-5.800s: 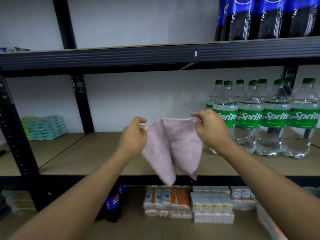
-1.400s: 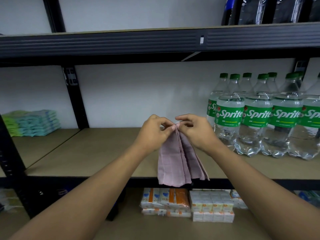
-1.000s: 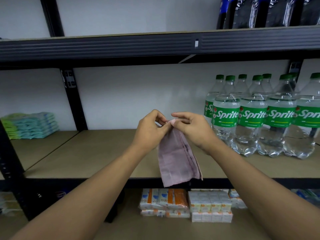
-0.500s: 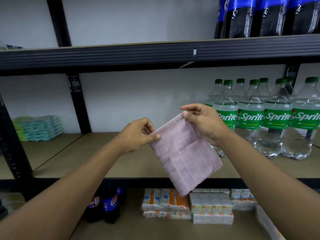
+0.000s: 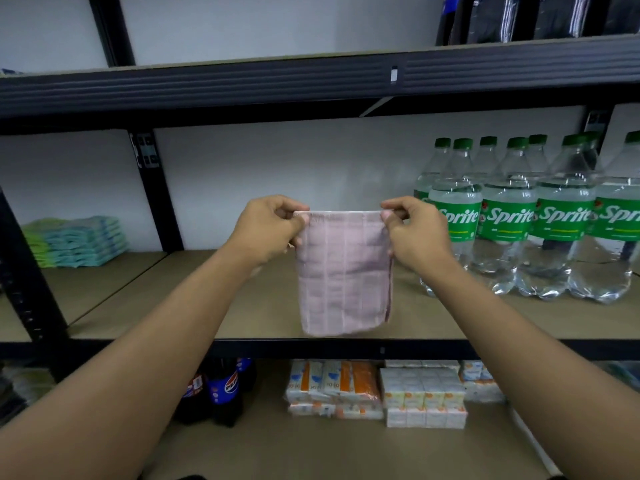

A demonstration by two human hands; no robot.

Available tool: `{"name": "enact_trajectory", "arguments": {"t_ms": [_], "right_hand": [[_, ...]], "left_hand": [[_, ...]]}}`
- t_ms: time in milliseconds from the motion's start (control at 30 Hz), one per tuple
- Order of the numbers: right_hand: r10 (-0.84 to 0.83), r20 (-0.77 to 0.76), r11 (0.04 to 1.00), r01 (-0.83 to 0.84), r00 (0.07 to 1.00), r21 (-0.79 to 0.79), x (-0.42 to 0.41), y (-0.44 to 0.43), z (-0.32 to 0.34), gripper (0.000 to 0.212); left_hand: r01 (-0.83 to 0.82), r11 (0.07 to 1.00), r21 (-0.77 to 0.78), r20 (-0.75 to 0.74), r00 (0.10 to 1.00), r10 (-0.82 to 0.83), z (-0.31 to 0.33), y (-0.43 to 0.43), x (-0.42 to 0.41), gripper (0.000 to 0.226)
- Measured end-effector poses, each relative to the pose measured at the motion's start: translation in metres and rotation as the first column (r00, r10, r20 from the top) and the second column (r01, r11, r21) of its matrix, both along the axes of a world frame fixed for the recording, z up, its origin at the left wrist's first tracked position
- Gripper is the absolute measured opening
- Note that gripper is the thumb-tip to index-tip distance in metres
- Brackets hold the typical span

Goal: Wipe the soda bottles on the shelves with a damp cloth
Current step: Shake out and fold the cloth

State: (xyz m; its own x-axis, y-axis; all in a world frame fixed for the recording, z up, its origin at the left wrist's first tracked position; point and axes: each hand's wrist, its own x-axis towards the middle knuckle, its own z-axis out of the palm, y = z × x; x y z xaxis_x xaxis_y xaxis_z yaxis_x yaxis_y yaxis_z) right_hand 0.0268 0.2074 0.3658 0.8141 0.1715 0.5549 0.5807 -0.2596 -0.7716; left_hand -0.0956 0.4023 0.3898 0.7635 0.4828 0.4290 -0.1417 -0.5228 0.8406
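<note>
Cloth [image 5: 343, 271] hangs between both hands, Sprite bottles [image 5: 512, 220] right on the shelf [image 5: 173, 306].

An open stretch of the middle shelf [image 5: 242, 299] is seen between the upright [image 5: 152, 192] and the Sprite bottles [image 5: 509, 220], packed side by side at right; a pink cloth [image 5: 343, 271] is held before it. Headroom above the caps is limited by the upper shelf beam [image 5: 242, 88].

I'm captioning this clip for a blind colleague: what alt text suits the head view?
A left hand and a right hand pinch the top corners of a folded pink cloth, hanging it before a middle shelf. Green-capped Sprite bottles stand on it at right; teal packs lie far left, cola bottles and small cartons on the shelf below.
</note>
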Motion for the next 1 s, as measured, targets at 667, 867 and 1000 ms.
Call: {"name": "enact_trajectory", "arguments": {"t_ms": [667,867,1000], "right_hand": [[-0.246,-0.197,0.95,0.197,0.949,-0.241,0.106,0.108,-0.135,0.041],[-0.134,-0.181,0.98,0.104,0.974,-0.167,0.107,0.099,-0.136,0.047],[-0.056,0.09,0.962,0.078,0.994,-0.26,0.089,0.069,-0.136,0.044]], "left_hand": [[-0.329,0.869,-0.369,-0.126,0.944,0.304,-0.183,0.049,0.173,0.015],[-0.243,0.913,-0.328,-0.07,0.97,0.234,-0.158,0.038,0.145,0.025],[-0.205,0.967,0.153,-0.059,0.975,0.216,-0.155,0.045,0.107,0.01]]}}
